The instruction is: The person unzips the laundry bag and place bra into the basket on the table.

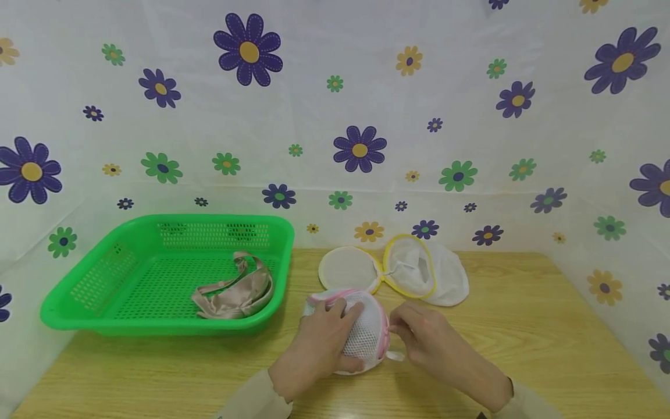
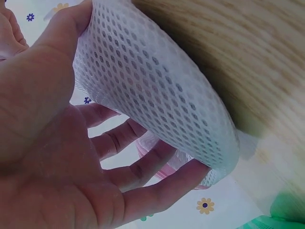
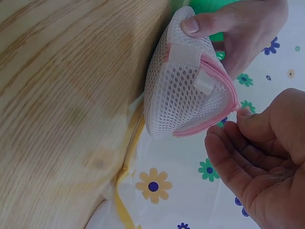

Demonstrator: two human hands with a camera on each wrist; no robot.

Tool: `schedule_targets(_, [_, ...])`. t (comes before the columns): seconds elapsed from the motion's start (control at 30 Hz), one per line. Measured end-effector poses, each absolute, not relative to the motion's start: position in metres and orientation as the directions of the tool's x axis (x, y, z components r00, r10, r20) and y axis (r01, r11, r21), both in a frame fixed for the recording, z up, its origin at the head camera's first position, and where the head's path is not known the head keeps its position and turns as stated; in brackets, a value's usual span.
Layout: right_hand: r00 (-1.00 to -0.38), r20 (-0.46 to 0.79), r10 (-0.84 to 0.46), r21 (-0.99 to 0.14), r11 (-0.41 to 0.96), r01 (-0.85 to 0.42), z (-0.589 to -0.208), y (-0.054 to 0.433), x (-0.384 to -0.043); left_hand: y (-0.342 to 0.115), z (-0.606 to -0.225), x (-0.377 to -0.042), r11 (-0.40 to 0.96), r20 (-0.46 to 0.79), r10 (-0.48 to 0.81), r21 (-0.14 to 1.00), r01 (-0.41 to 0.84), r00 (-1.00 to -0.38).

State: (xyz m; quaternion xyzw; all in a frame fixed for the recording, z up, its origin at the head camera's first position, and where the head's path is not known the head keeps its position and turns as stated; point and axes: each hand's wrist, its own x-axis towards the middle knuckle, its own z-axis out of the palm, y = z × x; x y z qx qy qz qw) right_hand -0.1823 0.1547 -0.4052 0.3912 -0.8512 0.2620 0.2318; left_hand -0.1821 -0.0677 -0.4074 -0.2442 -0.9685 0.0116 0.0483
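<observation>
Mesh-cloth pouch (image 1: 366, 337); glossy plastic basket (image 1: 157, 323); smooth wood-grain table (image 1: 523, 326); satiny cloth bra (image 1: 246, 297).

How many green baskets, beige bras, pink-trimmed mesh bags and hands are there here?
Green basket: 1
Beige bra: 1
Pink-trimmed mesh bag: 1
Hands: 2 (left hand, right hand)
Total: 5

Honeycomb-patterned white rounded mesh pouch (image 1: 363, 337), pink-edged; green rectangular plastic basket (image 1: 152, 285); taupe satin bra (image 1: 241, 298); yellow-rimmed white round mesh bag (image 1: 408, 267); white sheet (image 1: 303, 58) flowered purple, green, yellow; tan grained wooden tabletop (image 1: 523, 331)
</observation>
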Motion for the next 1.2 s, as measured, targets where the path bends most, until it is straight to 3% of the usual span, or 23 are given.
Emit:
schedule_targets(0.77, [-0.627,0.607,-0.488,-0.281,0.607,-0.744,-0.4073,0.1504,-0.1860,-0.0691,-0.4053,-0.1835,0.873,0.050,0.488,-0.051,0.486,-0.871])
schedule_targets(1.2, [-0.696,0.564,-0.445,-0.342,0.641,-0.687,-0.4068,0.1479,-0.1892,-0.0684,-0.4049,-0.1841,0.871,0.065,0.490,-0.086,0.484,-0.869])
